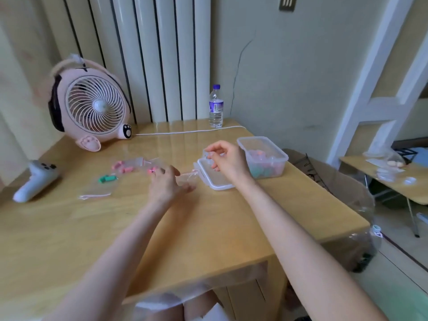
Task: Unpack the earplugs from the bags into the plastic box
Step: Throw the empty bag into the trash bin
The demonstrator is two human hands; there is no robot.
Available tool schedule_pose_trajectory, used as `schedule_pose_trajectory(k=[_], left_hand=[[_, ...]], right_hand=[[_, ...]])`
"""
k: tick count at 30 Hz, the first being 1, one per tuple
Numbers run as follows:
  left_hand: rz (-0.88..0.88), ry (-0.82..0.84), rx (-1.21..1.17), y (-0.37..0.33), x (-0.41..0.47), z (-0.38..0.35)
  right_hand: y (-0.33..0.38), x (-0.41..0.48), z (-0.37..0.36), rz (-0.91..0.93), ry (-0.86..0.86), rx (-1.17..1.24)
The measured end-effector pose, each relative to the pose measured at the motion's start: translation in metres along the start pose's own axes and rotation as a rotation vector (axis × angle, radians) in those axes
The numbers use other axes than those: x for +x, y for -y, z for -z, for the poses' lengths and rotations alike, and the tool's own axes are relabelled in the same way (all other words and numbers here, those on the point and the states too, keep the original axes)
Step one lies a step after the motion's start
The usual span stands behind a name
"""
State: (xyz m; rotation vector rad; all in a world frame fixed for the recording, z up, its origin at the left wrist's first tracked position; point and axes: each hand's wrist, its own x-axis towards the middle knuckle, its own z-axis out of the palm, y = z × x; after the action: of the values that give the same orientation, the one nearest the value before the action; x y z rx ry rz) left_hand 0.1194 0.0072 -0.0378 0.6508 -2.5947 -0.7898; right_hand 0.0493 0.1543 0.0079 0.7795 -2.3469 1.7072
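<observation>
open clear plastic box [259,138] holds pink and green earplugs [257,154]; clear bags [97,187] with more lie left.

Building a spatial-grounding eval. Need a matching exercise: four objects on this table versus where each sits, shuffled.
Things
1. pink round desk fan
2. clear plastic water bottle with purple cap
3. clear rectangular plastic box
4. white handheld controller

Places
a. left edge of the wooden table
b. along the right edge
c. back left corner
d. back right corner

Pairs: 1-c, 2-d, 3-b, 4-a
</observation>
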Motion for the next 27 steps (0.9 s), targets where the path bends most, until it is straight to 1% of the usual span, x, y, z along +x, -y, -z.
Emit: schedule_pose_trajectory(k=[2, 3, 5, 7, 9, 11, 13, 15, 19, 20, 22, 24, 27], left_hand=[[0.010, 0.090, 0.102, 0.004, 0.003, -0.004], [-0.003, 0.098, 0.146, 0.006, 0.003, -0.007], [-0.039, 0.052, 0.173, 0.010, 0.004, -0.008], [-0.035, 0.005, 0.099, 0.015, 0.008, -0.004], [-0.002, -0.021, -0.069, 0.021, 0.012, 0.002], [-0.013, 0.005, -0.399, 0.026, 0.014, 0.007], [-0.019, 0.071, -0.695, 0.024, 0.010, 0.011], [0.000, 0.108, -0.843, 0.020, 0.005, 0.017], [0.060, 0.114, -1.096, 0.017, 0.002, 0.026], [0.072, 0.131, -1.099, 0.017, 0.001, 0.028], [0.057, 0.170, -0.984, 0.017, 0.000, 0.031], [0.023, 0.198, -0.886, 0.017, -0.001, 0.034], [0.019, 0.198, -0.857, 0.017, -0.002, 0.038]], right_hand=[[-0.003, 0.009, -0.019, -0.014, 0.053, -0.040], [-0.006, 0.013, -0.027, -0.023, 0.082, -0.060], [-0.010, 0.018, -0.040, -0.032, 0.128, -0.107], [-0.011, 0.018, -0.046, -0.009, 0.168, -0.158], [-0.012, 0.018, -0.048, 0.047, 0.229, -0.200], [-0.017, 0.018, -0.051, 0.077, 0.261, -0.223], [-0.021, 0.017, -0.056, 0.098, 0.235, -0.184], [-0.024, 0.015, -0.060, 0.069, 0.188, -0.053], [-0.023, 0.017, -0.053, -0.137, 0.145, 0.373], [-0.023, 0.018, -0.051, -0.168, 0.145, 0.447], [-0.022, 0.017, -0.047, -0.182, 0.152, 0.490], [-0.023, 0.016, -0.045, -0.157, 0.164, 0.477], [-0.022, 0.013, -0.046, -0.121, 0.204, 0.416]])
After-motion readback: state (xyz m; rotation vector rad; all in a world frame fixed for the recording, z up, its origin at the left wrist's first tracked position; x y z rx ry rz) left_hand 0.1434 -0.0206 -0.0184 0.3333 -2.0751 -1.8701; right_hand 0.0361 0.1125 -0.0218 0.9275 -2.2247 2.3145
